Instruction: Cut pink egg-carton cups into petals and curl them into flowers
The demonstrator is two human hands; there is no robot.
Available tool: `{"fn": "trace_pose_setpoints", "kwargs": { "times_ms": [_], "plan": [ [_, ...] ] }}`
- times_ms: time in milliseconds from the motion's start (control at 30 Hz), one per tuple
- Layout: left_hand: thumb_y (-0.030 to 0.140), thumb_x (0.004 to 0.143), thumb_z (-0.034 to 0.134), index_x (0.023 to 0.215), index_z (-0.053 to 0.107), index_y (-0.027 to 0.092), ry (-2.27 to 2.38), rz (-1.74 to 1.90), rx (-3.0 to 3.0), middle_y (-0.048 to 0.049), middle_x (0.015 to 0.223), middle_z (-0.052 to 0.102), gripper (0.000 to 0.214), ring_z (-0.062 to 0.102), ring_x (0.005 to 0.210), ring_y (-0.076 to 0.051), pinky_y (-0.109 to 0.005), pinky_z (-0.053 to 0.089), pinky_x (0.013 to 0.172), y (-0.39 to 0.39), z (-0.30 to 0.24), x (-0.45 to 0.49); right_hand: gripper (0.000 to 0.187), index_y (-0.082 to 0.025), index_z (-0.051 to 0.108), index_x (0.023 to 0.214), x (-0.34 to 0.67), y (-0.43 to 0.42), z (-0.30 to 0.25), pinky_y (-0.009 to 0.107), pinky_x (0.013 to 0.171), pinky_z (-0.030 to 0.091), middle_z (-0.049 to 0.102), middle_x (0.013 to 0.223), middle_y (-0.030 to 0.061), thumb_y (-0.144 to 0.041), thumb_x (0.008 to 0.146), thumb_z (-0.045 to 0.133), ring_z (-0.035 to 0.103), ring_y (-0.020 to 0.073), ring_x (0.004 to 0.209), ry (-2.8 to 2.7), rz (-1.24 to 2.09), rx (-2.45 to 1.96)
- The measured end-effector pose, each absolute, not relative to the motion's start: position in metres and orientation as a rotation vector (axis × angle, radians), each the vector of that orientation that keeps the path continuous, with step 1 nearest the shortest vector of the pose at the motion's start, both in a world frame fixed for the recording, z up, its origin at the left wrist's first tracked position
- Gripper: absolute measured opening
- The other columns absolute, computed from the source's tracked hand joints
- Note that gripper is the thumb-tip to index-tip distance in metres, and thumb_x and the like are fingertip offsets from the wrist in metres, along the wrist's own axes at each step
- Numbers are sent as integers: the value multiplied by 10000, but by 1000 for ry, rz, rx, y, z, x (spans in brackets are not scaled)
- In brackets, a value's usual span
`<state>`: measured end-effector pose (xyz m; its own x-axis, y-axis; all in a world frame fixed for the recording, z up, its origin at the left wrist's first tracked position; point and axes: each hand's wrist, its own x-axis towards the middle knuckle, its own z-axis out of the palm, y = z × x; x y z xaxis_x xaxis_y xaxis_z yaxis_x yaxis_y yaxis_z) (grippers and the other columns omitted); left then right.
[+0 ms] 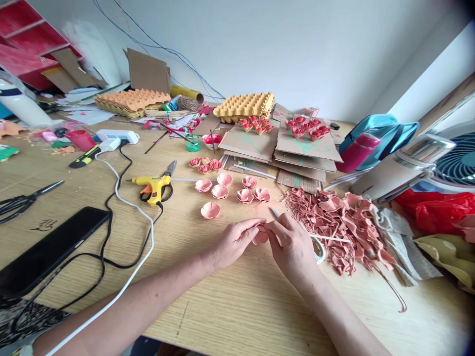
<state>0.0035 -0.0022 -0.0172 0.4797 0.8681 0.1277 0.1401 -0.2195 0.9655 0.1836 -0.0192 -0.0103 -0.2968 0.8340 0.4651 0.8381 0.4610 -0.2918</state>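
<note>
My left hand (pixel 237 241) and my right hand (pixel 291 244) meet over the wooden table (pixel 230 296), both pinched on a small pink paper piece (pixel 261 237) held between the fingertips. A thin white stick (pixel 275 213) pokes up behind my right hand, and a white scissor handle (pixel 318 247) shows under it. Just beyond lie several pink paper flower cups (pixel 219 191). A heap of pink cut scraps (pixel 337 222) lies to the right of my right hand.
A yellow glue gun (pixel 153 187) and black scissors (pixel 168 170) lie left of the flowers, with black and white cables (pixel 122 207). A black phone (pixel 48 249) is at left. Cardboard sheets (pixel 308 146) with red flowers, egg trays (pixel 245 105), a red bottle (pixel 356 151).
</note>
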Motion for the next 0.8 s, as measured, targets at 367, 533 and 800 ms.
{"fn": "trace_pose_setpoints", "kwargs": {
  "times_ms": [367,533,800],
  "plan": [
    [337,981,434,1308,564,156,907,866,1739,-62,995,700,395,605,806,-142,-273,494,796,-3,-20,3,157,-211,693,976,186,-17,-12,253,656,396,557,837,24,-187,916,549,532,141,692,-2022,265,-1430],
    [329,980,434,1304,569,153,893,841,1753,-66,958,702,392,616,813,-150,-287,496,811,-3,-19,2,134,-211,699,885,184,-18,-10,251,647,377,551,799,15,-171,897,571,523,142,692,-2044,239,-1427],
    [348,970,455,1313,565,129,854,808,1694,-88,1011,703,422,628,849,-169,-305,502,825,0,-18,0,157,-207,693,844,183,-19,-8,256,643,363,522,776,14,-171,902,552,496,140,677,-2075,169,-1404]
  ]
}}
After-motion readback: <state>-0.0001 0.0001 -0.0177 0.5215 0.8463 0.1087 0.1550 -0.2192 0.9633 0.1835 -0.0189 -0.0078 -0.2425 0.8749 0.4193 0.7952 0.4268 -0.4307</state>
